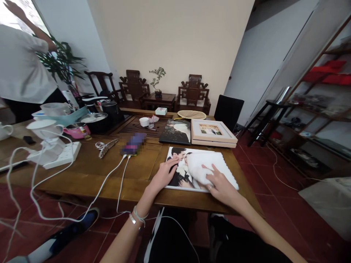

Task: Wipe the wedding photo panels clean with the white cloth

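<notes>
A photo album [177, 179] with a picture of a couple on its cover lies flat near the table's front edge. My left hand [165, 172] rests on the album's left side, its fingers stretched out over the picture. Over the right part of the cover is spread a fluffy white cloth [223, 164] with a scalloped edge. My right hand [221, 184] presses on this cloth from above, fingers extended and apart, not visibly gripping it. The cloth hides much of the cover's right half.
Behind the album lie a dark photo book [171, 133] and a framed photo [194, 137]. To the left are a phone [133, 144] with white cables, a hair claw clip [106, 148], a power strip [67, 155] and cups. Another person [26, 65] stands at the far left.
</notes>
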`<state>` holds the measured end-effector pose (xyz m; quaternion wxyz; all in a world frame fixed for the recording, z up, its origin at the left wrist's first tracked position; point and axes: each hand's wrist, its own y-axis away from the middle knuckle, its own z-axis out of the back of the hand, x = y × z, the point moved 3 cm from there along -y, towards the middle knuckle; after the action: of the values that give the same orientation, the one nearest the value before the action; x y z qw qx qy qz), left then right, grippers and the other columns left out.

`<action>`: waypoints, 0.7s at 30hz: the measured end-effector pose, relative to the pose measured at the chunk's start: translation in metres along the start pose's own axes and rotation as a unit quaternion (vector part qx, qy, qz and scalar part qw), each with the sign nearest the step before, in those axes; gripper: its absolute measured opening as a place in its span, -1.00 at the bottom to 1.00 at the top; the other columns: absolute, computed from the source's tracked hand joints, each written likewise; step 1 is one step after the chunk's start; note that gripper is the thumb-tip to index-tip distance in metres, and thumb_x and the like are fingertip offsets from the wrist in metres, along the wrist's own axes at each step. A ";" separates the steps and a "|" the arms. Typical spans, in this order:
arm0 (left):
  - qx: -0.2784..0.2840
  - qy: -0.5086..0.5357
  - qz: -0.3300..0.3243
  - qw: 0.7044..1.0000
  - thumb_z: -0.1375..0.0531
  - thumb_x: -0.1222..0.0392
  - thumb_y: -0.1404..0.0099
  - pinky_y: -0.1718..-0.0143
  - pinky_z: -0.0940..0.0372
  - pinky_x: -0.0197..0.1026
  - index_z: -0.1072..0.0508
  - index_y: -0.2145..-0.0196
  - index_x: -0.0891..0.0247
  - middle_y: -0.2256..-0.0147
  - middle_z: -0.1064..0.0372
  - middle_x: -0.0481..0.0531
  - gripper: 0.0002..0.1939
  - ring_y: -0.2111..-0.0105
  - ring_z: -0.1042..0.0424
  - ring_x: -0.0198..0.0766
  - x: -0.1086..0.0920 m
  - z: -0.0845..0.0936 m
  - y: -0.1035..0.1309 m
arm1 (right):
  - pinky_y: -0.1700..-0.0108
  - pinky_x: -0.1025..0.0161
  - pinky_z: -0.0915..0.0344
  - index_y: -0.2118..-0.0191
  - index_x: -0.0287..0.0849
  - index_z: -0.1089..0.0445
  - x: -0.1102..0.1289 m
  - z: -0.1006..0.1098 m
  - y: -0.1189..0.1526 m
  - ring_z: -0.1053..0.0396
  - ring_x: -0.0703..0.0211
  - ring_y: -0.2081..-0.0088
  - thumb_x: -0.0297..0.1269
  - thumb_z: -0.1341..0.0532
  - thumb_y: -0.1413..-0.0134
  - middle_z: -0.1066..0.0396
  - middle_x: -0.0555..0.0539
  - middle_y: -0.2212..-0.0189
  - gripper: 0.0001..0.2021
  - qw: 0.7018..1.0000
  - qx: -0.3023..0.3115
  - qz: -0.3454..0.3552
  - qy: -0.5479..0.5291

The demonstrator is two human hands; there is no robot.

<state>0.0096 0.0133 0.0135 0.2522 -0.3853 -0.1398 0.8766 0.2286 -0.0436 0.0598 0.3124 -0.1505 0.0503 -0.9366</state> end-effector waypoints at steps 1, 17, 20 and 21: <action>-0.002 -0.002 -0.002 1.000 0.01 0.26 -0.28 -0.13 -0.09 -0.04 -0.39 0.05 0.21 -0.04 -0.30 0.06 -0.68 -0.09 -0.21 -0.21 0.000 0.000 0.000 | -0.17 -0.07 0.09 0.39 -0.19 -0.33 0.008 0.002 0.010 0.01 -0.02 -0.19 -0.53 -0.01 0.09 -0.28 -0.20 -0.02 -0.80 1.000 0.015 0.003 -0.007; -0.001 0.006 0.000 1.000 0.01 0.26 -0.28 -0.14 -0.08 -0.05 -0.40 0.06 0.23 -0.04 -0.29 0.08 -0.68 -0.09 -0.22 -0.22 -0.004 0.003 0.000 | -0.16 -0.04 0.12 0.15 -0.08 -0.37 -0.020 0.001 -0.062 -0.31 0.07 0.08 -0.50 0.01 -0.03 -0.39 -0.04 0.10 -0.68 0.999 -0.042 0.018 -0.012; 0.000 0.009 0.002 1.000 0.01 0.27 -0.27 -0.14 -0.08 -0.04 -0.40 0.06 0.24 -0.04 -0.29 0.08 -0.68 -0.10 -0.21 -0.21 -0.004 0.003 -0.001 | -0.18 -0.06 0.19 0.10 -0.06 -0.35 -0.020 -0.005 -0.069 -0.23 0.07 -0.03 -0.49 0.00 -0.04 -0.33 -0.03 0.01 -0.65 0.998 -0.067 0.018 -0.007; -0.002 0.009 0.002 1.000 0.01 0.27 -0.27 -0.14 -0.08 -0.05 -0.40 0.06 0.23 -0.04 -0.29 0.08 -0.68 -0.09 -0.21 -0.21 -0.004 0.002 -0.001 | -0.18 -0.06 0.19 0.12 -0.10 -0.36 -0.017 -0.007 -0.066 -0.19 0.06 -0.06 -0.50 0.00 -0.02 -0.34 -0.07 0.02 -0.66 0.998 -0.066 0.016 -0.002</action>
<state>0.0100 0.0116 0.0175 0.2507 -0.3936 -0.1384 0.8736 0.2019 0.0193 0.0613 0.3171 -0.1721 0.1142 -0.9256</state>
